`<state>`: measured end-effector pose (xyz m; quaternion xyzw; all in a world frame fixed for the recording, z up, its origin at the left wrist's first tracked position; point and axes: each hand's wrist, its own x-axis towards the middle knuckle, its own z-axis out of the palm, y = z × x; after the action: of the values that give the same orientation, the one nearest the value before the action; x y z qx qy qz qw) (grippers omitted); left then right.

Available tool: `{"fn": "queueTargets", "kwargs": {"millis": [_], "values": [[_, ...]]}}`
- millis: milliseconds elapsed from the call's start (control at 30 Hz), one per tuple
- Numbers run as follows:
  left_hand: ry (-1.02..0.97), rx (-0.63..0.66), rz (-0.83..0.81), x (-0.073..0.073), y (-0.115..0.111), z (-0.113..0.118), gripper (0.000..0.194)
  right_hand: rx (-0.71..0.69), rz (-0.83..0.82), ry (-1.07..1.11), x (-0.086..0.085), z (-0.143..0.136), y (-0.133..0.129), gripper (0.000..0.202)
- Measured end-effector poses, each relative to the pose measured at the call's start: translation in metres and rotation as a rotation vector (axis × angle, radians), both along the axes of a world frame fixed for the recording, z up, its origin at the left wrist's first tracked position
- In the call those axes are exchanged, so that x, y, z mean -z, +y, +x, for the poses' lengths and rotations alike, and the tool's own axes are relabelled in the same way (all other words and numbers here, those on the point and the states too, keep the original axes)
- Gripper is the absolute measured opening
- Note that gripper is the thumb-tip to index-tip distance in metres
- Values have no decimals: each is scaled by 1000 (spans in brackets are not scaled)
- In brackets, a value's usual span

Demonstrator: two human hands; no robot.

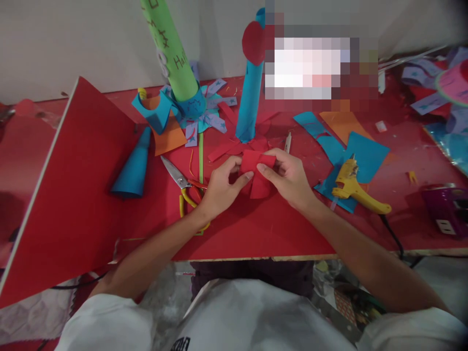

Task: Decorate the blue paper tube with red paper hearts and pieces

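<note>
Both of my hands are over the red tabletop, gripping a red craft foam piece (260,187) made of overlapping strips. My left hand (222,187) pinches its left side between thumb and fingers. On the right edge, the thumb and fingers of my right hand (292,178) are closed as well. Just behind my hands stands a blue tube (249,100) with a red disc (253,44) near its top and flat red strips (223,150) around its foot. Yellow-handled scissors (177,175) lie partly open beside my left hand, some of the handle hidden under my forearm.
A yellow glue gun (353,187) rests on blue sheet scraps (367,156) at right. A purple box (444,209) sits farther right. Left are a blue cone (134,168) and an upright red board (69,185). Behind stands a green tube (175,58) with a blue base.
</note>
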<state>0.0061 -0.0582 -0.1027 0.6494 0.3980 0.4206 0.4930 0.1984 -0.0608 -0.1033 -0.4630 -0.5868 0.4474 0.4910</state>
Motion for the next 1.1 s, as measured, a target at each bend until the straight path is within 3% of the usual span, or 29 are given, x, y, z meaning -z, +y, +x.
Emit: {"fn": "queueTargets", "kwargs": {"millis": [167,300,500,633,767,900,1000,1100], "values": [[166,-42,11,1,3,-5,14,56,36,-168,4,5,1,25],[347,-74,36,-2,4,-8,15,-9,13,-261,5,14,3,29],[393,7,74,-9,-2,-8,23,-92,-12,-284,-6,16,-1,31],[236,0,-10,-7,-1,-7,25,-73,-20,-149,-5,14,-3,28],[-63,-39,-255,-3,7,-8,33,60,-128,55,5,14,0,31],[-251,-93,-464,-3,13,-11,38,68,-244,228,9,19,5,38],[-320,-86,-503,-4,16,-11,39,37,-309,340,6,21,7,44],[-339,-67,-436,-7,16,-11,34,13,-370,464,3,20,7,48]]}}
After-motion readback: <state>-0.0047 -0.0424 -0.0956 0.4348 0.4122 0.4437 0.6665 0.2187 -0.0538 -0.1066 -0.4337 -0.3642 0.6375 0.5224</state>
